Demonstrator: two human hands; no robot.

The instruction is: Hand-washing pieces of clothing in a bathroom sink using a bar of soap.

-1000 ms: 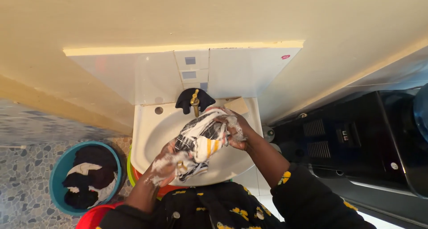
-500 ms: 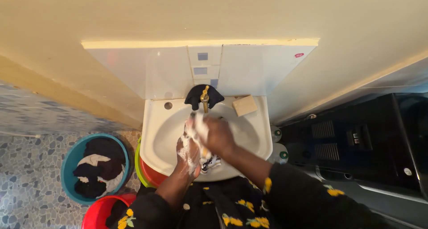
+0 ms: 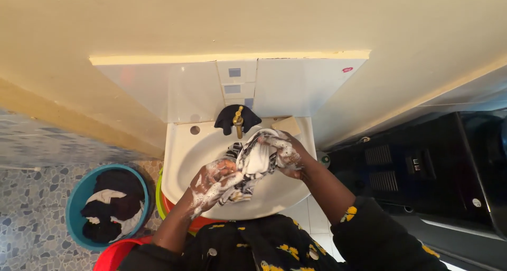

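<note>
Soapy cloth (image 3: 252,163) between both hands' fingers (image 3: 211,182)

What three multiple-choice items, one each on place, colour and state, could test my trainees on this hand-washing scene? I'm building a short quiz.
1. Where does the bar of soap lie?
A. on the sink's back rim, right of the tap
B. in the teal basin
C. on the floor

2. What colour is the basin holding dark clothes on the floor?
A. white
B. teal
C. yellow

3. How are the hands?
A. dry and apart from the cloth
B. lathered, both gripping the cloth
C. resting on the tap

Answers:
1 A, it sits on the sink ledge beside the tap.
2 B, its rim is teal.
3 B, left hand and right hand are foamy on the striped cloth.
</note>
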